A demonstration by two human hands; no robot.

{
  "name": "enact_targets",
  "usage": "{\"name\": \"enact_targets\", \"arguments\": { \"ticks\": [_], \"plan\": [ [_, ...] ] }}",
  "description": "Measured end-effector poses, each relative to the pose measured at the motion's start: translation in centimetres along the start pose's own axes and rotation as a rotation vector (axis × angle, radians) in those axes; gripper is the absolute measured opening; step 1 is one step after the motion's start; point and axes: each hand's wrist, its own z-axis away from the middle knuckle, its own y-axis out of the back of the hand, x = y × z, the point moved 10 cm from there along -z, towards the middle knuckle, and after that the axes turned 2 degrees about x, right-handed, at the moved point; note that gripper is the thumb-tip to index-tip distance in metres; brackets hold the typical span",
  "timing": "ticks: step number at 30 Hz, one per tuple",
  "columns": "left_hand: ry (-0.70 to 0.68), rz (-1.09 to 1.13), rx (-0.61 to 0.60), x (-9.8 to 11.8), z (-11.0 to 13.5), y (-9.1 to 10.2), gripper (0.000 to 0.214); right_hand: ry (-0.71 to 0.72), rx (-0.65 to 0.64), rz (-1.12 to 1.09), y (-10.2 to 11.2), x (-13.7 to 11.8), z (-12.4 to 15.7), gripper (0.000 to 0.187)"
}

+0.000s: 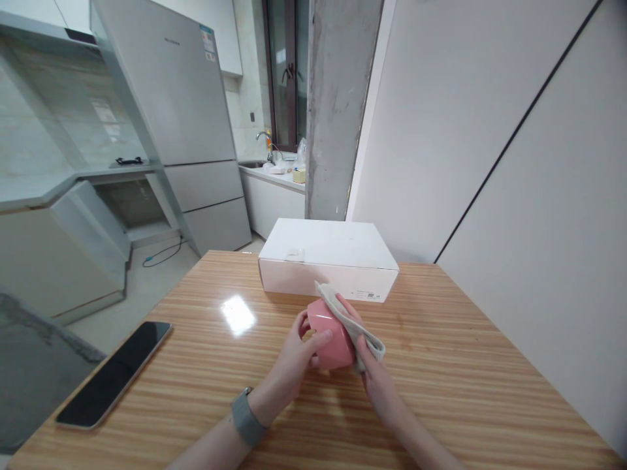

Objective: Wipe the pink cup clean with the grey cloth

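Note:
A pink cup (329, 336) lies tipped on its side just above the wooden table (441, 365), held between both hands. My left hand (300, 352) is wrapped round its left side, thumb across the front. A folded beige cloth (349, 318) drapes over the cup's top and right side, and my right hand (375, 372) presses it against the cup. A grey band sits on my left wrist.
A closed white cardboard box (328, 258) stands just behind the hands. A dark phone (115, 373) lies face up near the table's left edge. A white wall runs along the right. Beyond the table are a fridge, a counter with a sink, and a concrete pillar.

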Motion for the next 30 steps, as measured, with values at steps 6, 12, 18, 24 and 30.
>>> {"name": "enact_targets", "arguments": {
  "ticks": [6,12,18,24,30],
  "plan": [
    [-0.007,-0.011,0.018,0.2,0.3,-0.1,0.103,-0.038,0.074,-0.081,1.0,0.4,-0.7,0.048],
    [-0.043,-0.155,0.002,0.8,0.3,-0.4,0.112,-0.066,0.125,-0.143,1.7,0.4,-0.6,0.05],
    [-0.149,-0.193,0.002,2.3,0.4,-0.6,0.099,-0.049,0.178,-0.101,2.0,0.4,-0.1,0.048],
    [-0.17,-0.238,0.03,3.1,0.9,-0.5,0.088,-0.057,0.193,-0.106,2.2,0.8,0.2,0.048],
    [-0.053,0.002,0.069,1.0,0.2,0.6,0.082,0.006,0.052,-0.027,0.2,-0.4,0.7,0.049]
  ]
}}
